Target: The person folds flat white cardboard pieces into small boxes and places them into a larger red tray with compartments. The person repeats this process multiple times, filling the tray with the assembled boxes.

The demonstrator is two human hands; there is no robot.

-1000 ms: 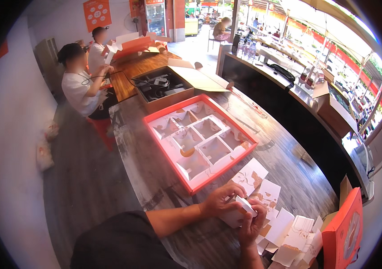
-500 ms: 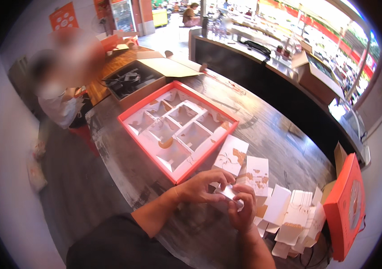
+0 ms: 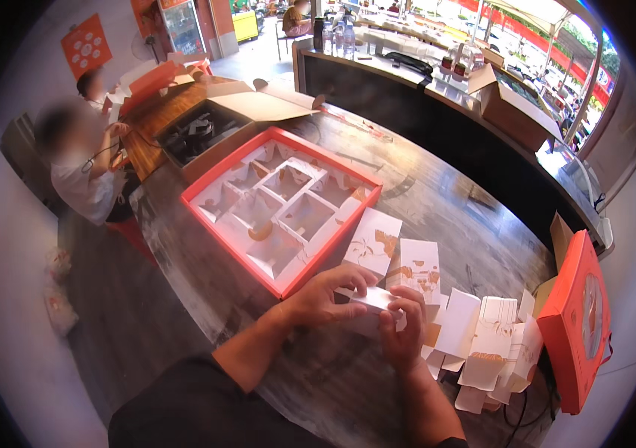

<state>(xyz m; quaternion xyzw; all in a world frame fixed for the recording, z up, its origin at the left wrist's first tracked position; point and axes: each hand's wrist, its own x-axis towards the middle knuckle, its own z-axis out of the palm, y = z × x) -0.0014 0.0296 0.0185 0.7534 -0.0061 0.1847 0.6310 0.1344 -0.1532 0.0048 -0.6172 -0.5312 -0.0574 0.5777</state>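
Note:
Both hands hold a small white carton (image 3: 372, 299) over the near part of the table. My left hand (image 3: 323, 297) is closed on its left side, thumb and fingers at its upper edge. My right hand (image 3: 404, 328) grips the right side with bent fingers. The carton's lower part is partly hidden by the hands. Just beyond stand two white cartons with brown print, one (image 3: 375, 237) beside the other (image 3: 419, 260). Left of them lies a large red-rimmed box (image 3: 232, 248) with white dividers forming several compartments.
Several open white cartons (image 3: 490, 340) are heaped to the right. A red lid with a clear window (image 3: 566, 325) leans beyond them. At the table's far left sits an open brown box (image 3: 206, 160) with dark items. Two people, one nearer (image 3: 83, 179), sit at the left.
My view has shifted a little, so the table things appear higher and further left. Both hands still hold the white carton, whose top now shows more broadly between my fingers.

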